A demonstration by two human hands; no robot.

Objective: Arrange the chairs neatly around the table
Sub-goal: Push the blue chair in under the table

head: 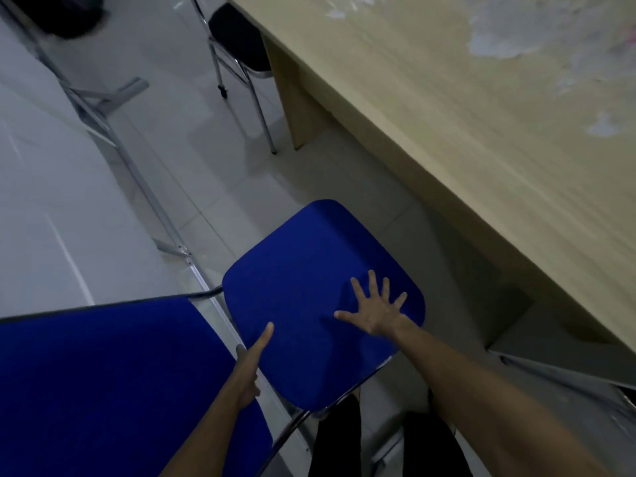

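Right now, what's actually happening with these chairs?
A person is handling a blue chair seat beside a wooden table. The right hand lies flat with fingers spread on the seat, while the left hand grips its near left edge, thumb on top. The chair sits apart from the table, not tucked under it. Another blue cushioned surface is at the lower left, and a black chair stands partly under the table's far end.

2 bare forearms without sleeves; black trousers cover the legs below.
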